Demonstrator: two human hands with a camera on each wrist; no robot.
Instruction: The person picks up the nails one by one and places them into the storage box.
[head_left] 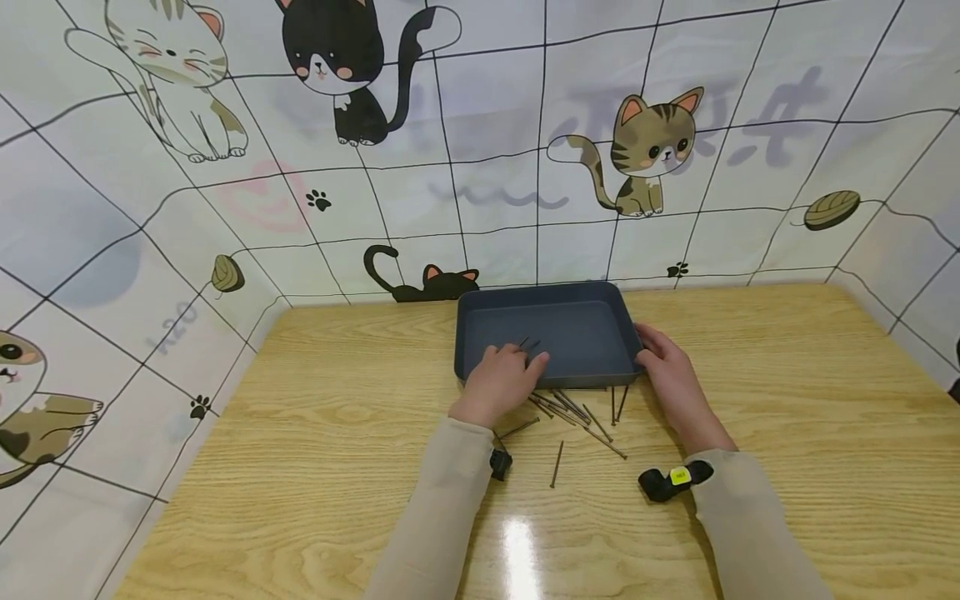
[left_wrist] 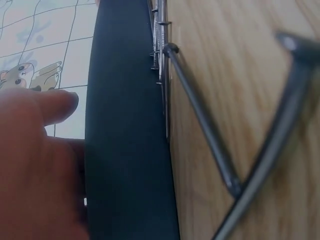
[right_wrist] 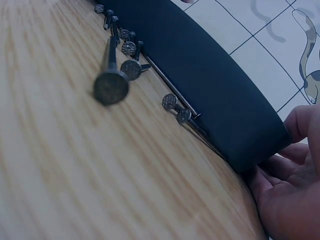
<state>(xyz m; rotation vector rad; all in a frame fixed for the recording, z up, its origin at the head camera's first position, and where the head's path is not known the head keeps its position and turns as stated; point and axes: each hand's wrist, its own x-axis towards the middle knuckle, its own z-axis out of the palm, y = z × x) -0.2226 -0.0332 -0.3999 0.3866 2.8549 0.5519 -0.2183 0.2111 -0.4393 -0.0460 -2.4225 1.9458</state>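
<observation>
The left hand's fingers [head_left: 525, 364] curl over the near rim of the dark blue tray [head_left: 585, 292], pinching a few nails [head_left: 527, 342] whose tips poke out above the tray floor; the left hand [head_left: 501, 382] looks poised that way so the nails can fall inside. The right hand [head_left: 670, 367] rests against the tray's right near corner, fingers only gently bent along the wall and not closed round it, which seems meant to steady the tray against sliding. The tray sits toward the far edge of the wooden surface [head_left: 787, 433], about midway between its left and right edges. It is shallow and rectangular with rounded corners, matte and dark. Just in front of its near wall lies a loose scatter of nails [head_left: 577, 410], thin, grey and flat-headed, some crossing each other, one lying apart nearer the person. Behind the surface stand cat-patterned panels [head_left: 480, 167].
</observation>
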